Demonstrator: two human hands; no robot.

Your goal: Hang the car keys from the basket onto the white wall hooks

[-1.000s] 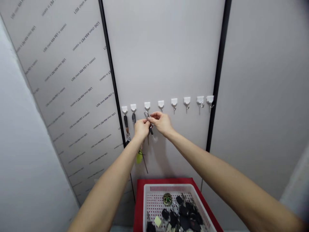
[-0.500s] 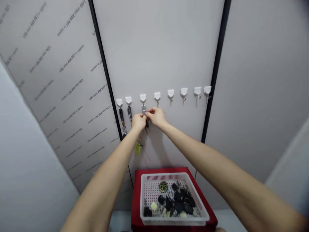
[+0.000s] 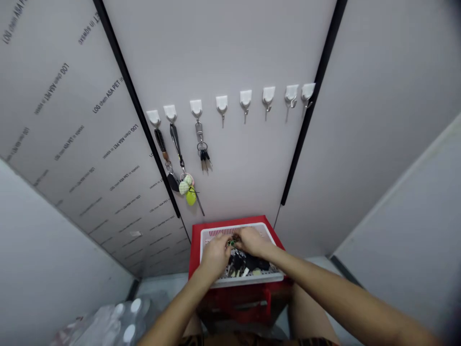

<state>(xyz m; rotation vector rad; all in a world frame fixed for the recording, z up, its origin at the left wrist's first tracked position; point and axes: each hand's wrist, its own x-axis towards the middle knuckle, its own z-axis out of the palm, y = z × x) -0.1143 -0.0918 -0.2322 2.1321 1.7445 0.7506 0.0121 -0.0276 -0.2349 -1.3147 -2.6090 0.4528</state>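
Both hands are down in the white plastic basket (image 3: 248,280). My left hand (image 3: 215,254) has its fingers closed at the left side of a small green and gold ornament (image 3: 232,243). From the right, my right hand (image 3: 253,241) pinches the same ornament, and its fingers hide part of it. Just below the hands lies a heap of keys (image 3: 245,264) with black heads and some pale tags. On the wall, a key ring with several black-headed keys (image 3: 203,156) hangs by a metal clasp from the third white hook (image 3: 196,107).
Black-strapped keys (image 3: 161,144) hang on the leftmost hook, and a strap with yellow-green charms (image 3: 189,190) on the second. More white hooks (image 3: 246,98) continue rightward. The basket rests on a red box (image 3: 196,240). Wrapped bottles (image 3: 126,317) stand on the floor at lower left.
My hands have let go of the key ring, which hangs on the third hook, and moved down into the basket to the green and gold ornament. The view has tilted down.
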